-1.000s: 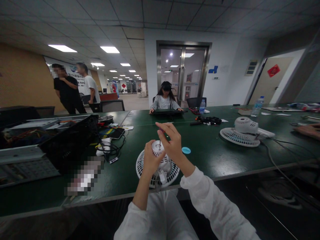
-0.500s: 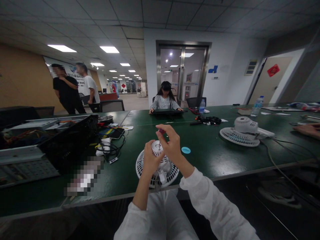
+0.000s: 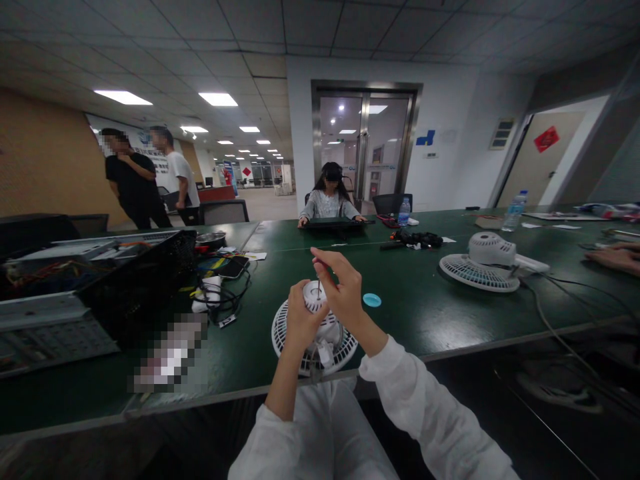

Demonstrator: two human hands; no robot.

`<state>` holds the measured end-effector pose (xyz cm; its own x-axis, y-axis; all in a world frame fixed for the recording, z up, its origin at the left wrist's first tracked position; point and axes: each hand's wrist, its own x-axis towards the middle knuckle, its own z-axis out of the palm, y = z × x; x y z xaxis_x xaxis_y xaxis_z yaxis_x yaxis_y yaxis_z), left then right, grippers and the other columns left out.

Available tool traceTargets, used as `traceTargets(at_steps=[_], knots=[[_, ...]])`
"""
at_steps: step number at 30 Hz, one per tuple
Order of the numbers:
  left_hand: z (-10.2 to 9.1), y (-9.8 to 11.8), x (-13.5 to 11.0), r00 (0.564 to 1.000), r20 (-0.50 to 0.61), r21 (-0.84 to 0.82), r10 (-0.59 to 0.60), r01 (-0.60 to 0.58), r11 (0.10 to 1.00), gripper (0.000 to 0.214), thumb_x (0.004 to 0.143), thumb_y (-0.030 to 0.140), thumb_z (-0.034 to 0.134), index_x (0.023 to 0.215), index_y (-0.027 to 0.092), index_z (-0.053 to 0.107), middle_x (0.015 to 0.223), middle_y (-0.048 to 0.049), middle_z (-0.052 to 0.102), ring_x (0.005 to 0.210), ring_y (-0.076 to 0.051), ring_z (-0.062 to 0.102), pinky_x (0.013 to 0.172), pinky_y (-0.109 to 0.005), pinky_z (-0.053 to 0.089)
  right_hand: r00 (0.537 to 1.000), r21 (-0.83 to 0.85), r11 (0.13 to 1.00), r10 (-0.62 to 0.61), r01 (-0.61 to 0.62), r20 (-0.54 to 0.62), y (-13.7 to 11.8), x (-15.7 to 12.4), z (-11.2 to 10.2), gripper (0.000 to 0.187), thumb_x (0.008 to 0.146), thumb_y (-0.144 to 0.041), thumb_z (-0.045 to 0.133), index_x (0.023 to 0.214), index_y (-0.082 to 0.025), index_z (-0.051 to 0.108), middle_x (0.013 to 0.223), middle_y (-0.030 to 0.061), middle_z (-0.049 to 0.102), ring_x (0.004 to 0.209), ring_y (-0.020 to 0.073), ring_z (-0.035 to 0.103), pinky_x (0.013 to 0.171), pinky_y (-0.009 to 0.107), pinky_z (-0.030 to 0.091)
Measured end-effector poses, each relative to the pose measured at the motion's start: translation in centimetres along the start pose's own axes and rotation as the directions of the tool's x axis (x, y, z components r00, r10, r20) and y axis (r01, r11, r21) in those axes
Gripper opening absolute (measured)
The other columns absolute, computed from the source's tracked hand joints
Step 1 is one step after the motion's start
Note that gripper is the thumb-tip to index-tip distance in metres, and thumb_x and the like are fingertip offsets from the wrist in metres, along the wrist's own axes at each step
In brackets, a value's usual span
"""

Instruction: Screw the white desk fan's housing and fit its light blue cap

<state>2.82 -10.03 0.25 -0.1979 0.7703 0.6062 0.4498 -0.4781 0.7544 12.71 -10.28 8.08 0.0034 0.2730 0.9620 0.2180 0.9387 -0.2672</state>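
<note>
Fan (image 3: 331, 332) clasped around its rear housing by the left hand (image 3: 303, 321), grille down near the edge of the counter (image 3: 410, 313); screwdriver (image 3: 319, 291) pinched in the right hand (image 3: 344, 287), shaft upright at the housing's top. Blue disc (image 3: 372, 300) near, to the right; second fan (image 3: 487, 265) farther right; computer case (image 3: 140, 287) leftward.

My left hand (image 3: 303, 323) low, curled in grip; my right hand (image 3: 344, 288) higher, bent in pinch; both forearms (image 3: 283, 380) angled inward.
</note>
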Motion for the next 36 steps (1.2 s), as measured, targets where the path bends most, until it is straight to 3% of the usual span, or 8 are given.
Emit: traceTargets(at_steps=[8,13,16,25,31,36], knots=[[-0.06,0.15,-0.04,1.000,0.001,-0.001,-0.019,0.019,1.000,0.048,0.066,0.024,0.064,0.110,0.017,0.046,0.108,-0.0074,0.051,0.105,-0.023,0.049,0.096,-0.041,0.038,0.998,-0.032,0.999,0.013,-0.015,-0.062,0.32,-0.28,0.11,0.022,0.087,-0.019,0.053,0.104,-0.024,0.064,0.090,0.0046,0.064,0.084,0.0151,0.060,0.076,0.030,0.051],[-0.09,0.23,-0.09,1.000,0.002,-0.002,-0.025,0.025,1.000,0.047,0.066,0.025,0.064,0.109,0.018,0.046,0.109,-0.0072,0.051,0.105,-0.023,0.049,0.096,-0.040,0.038,0.998,0.085,0.994,0.070,-0.070,0.005,0.30,-0.25,0.14,0.032,0.091,-0.017,0.041,0.116,-0.025,0.059,0.099,0.0051,0.064,0.091,0.0143,0.062,0.080,0.030,0.052],[-0.03,0.17,-0.10,1.000,-0.006,-0.002,-0.019,0.019,1.000,0.047,0.066,0.024,0.064,0.109,0.018,0.046,0.108,-0.0068,0.052,0.104,-0.023,0.050,0.095,-0.040,0.038,0.997,0.077,0.994,0.076,-0.077,0.020,0.25,-0.21,0.21,0.031,0.090,-0.017,0.043,0.117,-0.025,0.058,0.099,0.0042,0.066,0.090,0.0139,0.063,0.081,0.030,0.052],[0.06,-0.18,-0.05,1.000,-0.006,-0.010,0.005,-0.005,1.000,0.048,0.066,0.025,0.064,0.110,0.018,0.045,0.107,-0.0070,0.051,0.104,-0.023,0.049,0.095,-0.042,0.038,0.991,0.005,0.999,0.036,-0.036,-0.126,0.24,-0.66,0.52,0.016,0.086,-0.018,0.054,0.098,-0.023,0.064,0.090,0.0038,0.065,0.085,0.0145,0.061,0.074,0.028,0.052],[0.02,-0.09,-0.09,1.000,-0.007,-0.005,-0.002,0.002,1.000,0.047,0.066,0.025,0.064,0.109,0.019,0.046,0.107,-0.0064,0.051,0.104,-0.023,0.049,0.095,-0.041,0.038,0.994,0.137,0.986,0.101,-0.097,-0.029,0.29,-0.83,0.24,0.027,0.090,-0.017,0.042,0.111,-0.023,0.060,0.102,0.0059,0.065,0.090,0.0146,0.063,0.081,0.032,0.053],[0.03,-0.12,-0.06,1.000,0.003,-0.017,-0.008,0.008,1.000,0.047,0.066,0.025,0.064,0.110,0.019,0.046,0.109,-0.0063,0.050,0.105,-0.023,0.048,0.097,-0.042,0.036,0.995,0.064,0.995,0.086,-0.082,-0.060,0.19,-0.73,0.30,0.026,0.089,-0.019,0.047,0.109,-0.024,0.062,0.101,0.0051,0.067,0.084,0.0144,0.064,0.077,0.031,0.053]])
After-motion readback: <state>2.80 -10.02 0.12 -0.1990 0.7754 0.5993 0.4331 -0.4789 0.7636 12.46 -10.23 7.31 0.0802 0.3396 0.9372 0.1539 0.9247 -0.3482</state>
